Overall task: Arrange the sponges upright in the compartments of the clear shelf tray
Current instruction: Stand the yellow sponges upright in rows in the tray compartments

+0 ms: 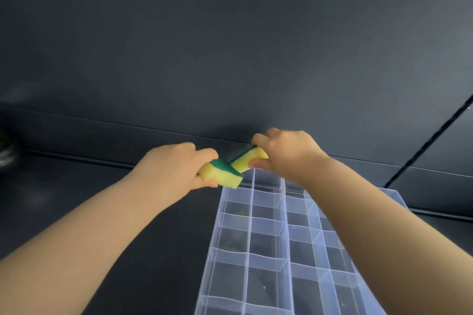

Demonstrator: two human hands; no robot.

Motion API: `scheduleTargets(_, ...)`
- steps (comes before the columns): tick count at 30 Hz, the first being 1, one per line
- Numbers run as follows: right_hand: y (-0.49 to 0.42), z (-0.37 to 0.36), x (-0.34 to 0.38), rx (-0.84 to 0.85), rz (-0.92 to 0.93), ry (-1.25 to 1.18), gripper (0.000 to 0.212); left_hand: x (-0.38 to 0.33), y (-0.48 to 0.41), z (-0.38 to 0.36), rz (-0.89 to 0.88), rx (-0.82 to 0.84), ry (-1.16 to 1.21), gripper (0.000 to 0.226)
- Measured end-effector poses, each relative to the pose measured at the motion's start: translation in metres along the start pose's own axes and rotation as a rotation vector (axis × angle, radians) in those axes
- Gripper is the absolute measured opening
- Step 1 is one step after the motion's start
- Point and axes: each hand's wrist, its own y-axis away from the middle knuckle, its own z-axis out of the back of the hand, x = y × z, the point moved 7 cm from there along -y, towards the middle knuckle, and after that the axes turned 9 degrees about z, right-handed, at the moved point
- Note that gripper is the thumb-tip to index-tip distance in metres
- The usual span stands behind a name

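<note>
clear tray (252, 238) lies on the dark tabletop (166, 250), running away from the viewer | at its far end left hand (176, 163) grips a yellow-green sponge (222, 175) | right hand (286, 151) grips a second sponge (249, 158) | the sponges touch at their green sides

I count two sponges, the left sponge (222, 177) and the right sponge (247, 160); one clear shelf tray (252, 202); two hands of mine, left hand (174, 163) and right hand (288, 151)
</note>
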Motion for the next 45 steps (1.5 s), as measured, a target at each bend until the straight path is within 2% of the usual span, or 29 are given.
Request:
scheduleTargets(3,-0.005,-0.006,-0.01,0.017,-0.046,-0.039,0.049,0.005,-0.004,0.006,0.059,-0.064,-0.123,0.051)
scheduleTargets(5,-0.009,-0.013,-0.013,0.004,-0.057,-0.166,0.046,0.012,-0.005,0.006,0.106,-0.102,-0.039,0.047)
scheduleTargets(8,-0.014,-0.024,-0.007,0.008,-0.018,-0.273,0.043,0.023,-0.002,0.012,0.076,-0.264,0.143,0.04)
scheduleTargets(13,-0.02,-0.023,0.002,-0.06,0.017,-0.367,0.039,0.028,0.0,0.015,0.1,-0.315,0.18,0.039)
scheduleTargets(18,-0.03,-0.032,0.01,0.012,0.039,-0.27,0.036,0.034,-0.001,0.014,0.184,-0.275,0.383,0.037)
scheduleTargets(25,-0.041,-0.059,0.022,-0.012,0.042,-0.118,0.022,0.034,-0.005,0.01,0.18,-0.269,0.457,0.042)
scheduleTargets(28,-0.04,-0.074,0.024,-0.031,0.021,-0.126,0.021,0.033,-0.008,0.006,0.166,-0.25,0.466,0.042)
scheduleTargets(31,-0.037,-0.079,0.025,-0.042,0.011,-0.128,0.03,0.031,-0.011,0.001,0.154,-0.198,0.523,0.041)
scheduleTargets(34,-0.034,-0.082,0.025,-0.042,0.02,-0.209,0.024,0.025,-0.014,-0.003,0.133,-0.174,0.525,0.038)
scheduleTargets(38,-0.03,-0.083,0.012,-0.015,0.016,-0.273,0.028,0.01,-0.021,-0.008,0.05,-0.188,0.495,0.039)
scheduleTargets(42,-0.021,-0.084,0.004,0.03,0.034,-0.436,0.056,-0.006,-0.029,-0.023,-0.04,-0.146,0.551,0.04)
scheduleTargets(45,-0.015,-0.079,0.001,0.032,0.017,-0.541,0.063,-0.014,-0.034,-0.037,-0.094,-0.113,0.568,0.038)
